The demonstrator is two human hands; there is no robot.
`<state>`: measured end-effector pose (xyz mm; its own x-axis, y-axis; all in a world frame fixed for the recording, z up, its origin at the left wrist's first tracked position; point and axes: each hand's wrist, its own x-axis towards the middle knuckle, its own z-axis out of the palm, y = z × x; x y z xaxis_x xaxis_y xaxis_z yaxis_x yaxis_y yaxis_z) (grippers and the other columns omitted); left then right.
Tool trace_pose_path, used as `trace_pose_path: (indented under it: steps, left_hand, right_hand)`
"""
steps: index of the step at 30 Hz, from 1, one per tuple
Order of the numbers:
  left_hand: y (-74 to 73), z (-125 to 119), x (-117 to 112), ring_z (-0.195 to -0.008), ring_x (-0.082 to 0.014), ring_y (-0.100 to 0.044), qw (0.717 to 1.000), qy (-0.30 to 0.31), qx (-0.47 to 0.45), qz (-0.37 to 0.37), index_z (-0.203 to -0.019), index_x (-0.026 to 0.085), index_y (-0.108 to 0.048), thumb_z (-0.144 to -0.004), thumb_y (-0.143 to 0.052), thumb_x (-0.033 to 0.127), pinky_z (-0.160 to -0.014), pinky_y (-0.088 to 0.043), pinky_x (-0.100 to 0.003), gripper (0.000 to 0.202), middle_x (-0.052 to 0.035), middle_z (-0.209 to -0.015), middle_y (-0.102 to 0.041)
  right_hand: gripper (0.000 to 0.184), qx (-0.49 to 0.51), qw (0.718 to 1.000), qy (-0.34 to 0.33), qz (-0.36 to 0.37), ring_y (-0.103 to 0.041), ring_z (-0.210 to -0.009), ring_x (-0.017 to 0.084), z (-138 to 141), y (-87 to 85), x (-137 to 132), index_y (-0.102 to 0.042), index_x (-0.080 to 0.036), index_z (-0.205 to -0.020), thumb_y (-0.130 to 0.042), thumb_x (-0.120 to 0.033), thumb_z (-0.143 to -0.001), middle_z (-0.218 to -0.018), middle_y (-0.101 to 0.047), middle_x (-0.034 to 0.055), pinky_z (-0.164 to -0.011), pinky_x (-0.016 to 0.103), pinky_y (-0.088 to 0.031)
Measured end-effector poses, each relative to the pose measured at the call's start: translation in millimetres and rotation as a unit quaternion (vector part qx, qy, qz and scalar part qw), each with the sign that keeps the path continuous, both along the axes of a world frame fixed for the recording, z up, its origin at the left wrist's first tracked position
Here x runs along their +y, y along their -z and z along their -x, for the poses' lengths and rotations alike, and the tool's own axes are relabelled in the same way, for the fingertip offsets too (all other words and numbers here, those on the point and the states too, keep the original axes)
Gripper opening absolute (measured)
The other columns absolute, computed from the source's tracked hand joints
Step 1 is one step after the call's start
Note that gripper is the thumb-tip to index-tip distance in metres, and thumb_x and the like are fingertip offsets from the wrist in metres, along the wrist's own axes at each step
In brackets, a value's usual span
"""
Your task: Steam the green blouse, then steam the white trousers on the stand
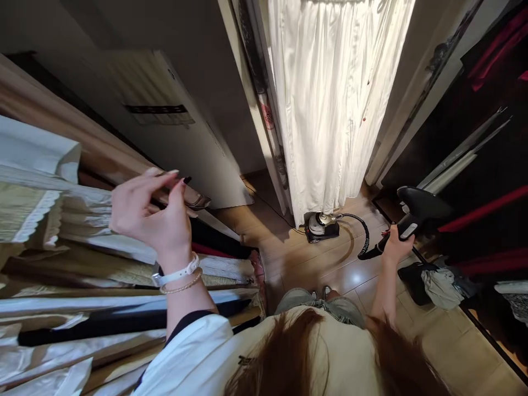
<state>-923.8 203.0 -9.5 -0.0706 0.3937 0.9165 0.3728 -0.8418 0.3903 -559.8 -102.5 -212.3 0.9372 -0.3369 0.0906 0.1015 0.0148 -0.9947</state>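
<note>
My right hand [396,245] is wrapped around the handle of a black garment steamer head [421,212], held out to the right above the floor. A black ribbed hose [367,234] curves from it to the steamer base [319,226], which stands on the floor. A long white gathered garment [330,104] hangs in front of me, its hem just over the base. My left hand [150,206] is raised beside the clothes on the left, thumb and index fingertips close together in a pinch. A small dark spot shows at the thumb tip; whether anything is held is unclear.
Clothes [103,313] hang densely along my left, with a white panel [198,143] beyond them. Dark and red garments [490,220] hang on the right. A grey cloth bundle [443,289] lies low at the right. A thin cord [270,206] runs across the tiled floor [305,269].
</note>
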Motion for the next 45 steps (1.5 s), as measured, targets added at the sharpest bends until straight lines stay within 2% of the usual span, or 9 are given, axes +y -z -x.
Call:
trace_pose_path:
  steps: [3,6,15,22,26,29,33,37,45]
  left_hand:
    - [-13.3,-5.4,3.2,-0.07,-0.0217,-0.066,0.962,-0.092,0.142,-0.216,-0.095,0.022,-0.079,-0.088,-0.076,0.028,-0.065,-0.055,-0.038,0.01,-0.0061,-0.074,-0.072]
    - [-22.1,-20.0,-0.2,-0.086,-0.0236,-0.07,0.918,-0.061,0.238,-0.31,-0.101,0.018,-0.075,-0.092,-0.071,0.022,-0.071,-0.053,-0.036,0.011,-0.0078,-0.087,-0.076]
    - [-19.6,-74.5,-16.9,-0.079,-0.0211,-0.061,0.887,0.019,0.402,-0.227,-0.088,0.02,-0.073,-0.101,-0.049,0.016,-0.065,-0.036,-0.034,0.029,-0.0079,-0.085,-0.07]
    - [-10.7,-101.5,-15.7,-0.081,-0.0218,-0.064,0.948,0.105,0.285,-0.095,-0.101,0.023,-0.077,-0.098,-0.061,0.034,-0.074,-0.04,-0.032,0.019,-0.0082,-0.088,-0.073]
    - [25.5,-142.6,-51.1,-0.073,-0.0221,-0.065,0.925,0.242,0.287,0.053,-0.09,0.023,-0.078,-0.087,-0.074,0.046,-0.074,-0.045,-0.032,0.023,-0.0065,-0.078,-0.072]
    - [79.4,-195.5,-111.9,-0.086,-0.0243,-0.072,0.821,0.414,0.346,0.185,-0.101,0.026,-0.078,-0.086,-0.073,0.039,-0.081,-0.053,-0.034,0.02,-0.0066,-0.095,-0.077]
    - [158.8,-283.9,-203.0,-0.127,-0.0322,-0.062,0.707,0.548,0.327,0.303,-0.137,0.022,-0.062,-0.072,-0.079,0.022,-0.109,-0.048,-0.044,0.067,-0.0142,-0.137,-0.065]
    - [195.9,-369.0,-250.4,-0.114,-0.0321,-0.066,0.765,0.447,0.115,0.449,-0.136,0.018,-0.054,-0.076,-0.073,0.029,-0.101,-0.053,-0.047,0.064,-0.0177,-0.126,-0.069]
    - [159.0,-443.9,-241.1,-0.089,-0.0277,-0.072,0.853,0.237,-0.11,0.453,-0.104,0.022,-0.069,-0.074,-0.074,0.031,-0.074,-0.058,-0.035,0.032,-0.007,-0.089,-0.075]
  right_hand:
    - [0.036,0.0,1.0,0.01,0.0,-0.061,-0.061,0.02,8.9,-0.7,-7.1,-0.05,-0.024,-0.084,-0.069,-0.046,-0.062,-0.071,-0.062,0.0019,-0.059,0.033,-0.054]
    - [0.038,-0.005,1.0,0.017,-0.002,-0.061,-0.065,0.02,15.7,5.2,-15.7,-0.052,-0.023,-0.083,-0.07,-0.044,-0.057,-0.073,-0.061,0.002,-0.061,0.034,-0.054]
    - [0.039,-0.04,0.998,0.054,0.015,-0.065,-0.075,0.024,11.4,17.6,-39.3,-0.056,-0.021,-0.085,-0.072,-0.045,-0.059,-0.078,-0.064,0.0051,-0.067,0.036,-0.056]
    - [0.039,-0.01,1.0,0.026,-0.01,-0.06,-0.06,0.019,5.2,-12.8,-44.3,-0.056,-0.022,-0.082,-0.072,-0.047,-0.057,-0.065,-0.062,0.0011,-0.059,0.032,-0.052]
    - [0.041,0.004,0.998,-0.03,-0.06,-0.058,-0.053,0.017,-6.7,-32.6,-33.0,-0.055,-0.022,-0.085,-0.075,-0.047,-0.06,-0.061,-0.06,-0.003,-0.052,0.029,-0.049]
    - [0.041,0.006,0.991,-0.108,-0.079,-0.059,-0.054,0.016,-19.9,-45.2,-15.1,-0.055,-0.021,-0.087,-0.075,-0.049,-0.064,-0.064,-0.06,-0.0043,-0.053,0.028,-0.049]
    - [0.04,0.003,0.972,-0.233,-0.036,-0.06,-0.06,0.015,-43.0,-66.2,12.7,-0.055,-0.022,-0.086,-0.077,-0.05,-0.068,-0.067,-0.061,-0.004,-0.058,0.027,-0.048]
    - [0.043,0.001,0.924,-0.381,-0.04,-0.061,-0.069,0.016,-74.2,-86.8,31.2,-0.054,-0.023,-0.094,-0.075,-0.054,-0.073,-0.074,-0.063,-0.0034,-0.065,0.029,-0.05]
    - [0.041,-0.005,0.779,-0.623,-0.073,-0.063,-0.091,0.018,-142.5,-112.7,41.4,-0.05,-0.025,-0.11,-0.067,-0.053,-0.085,-0.095,-0.064,-0.0003,-0.083,0.031,-0.051]
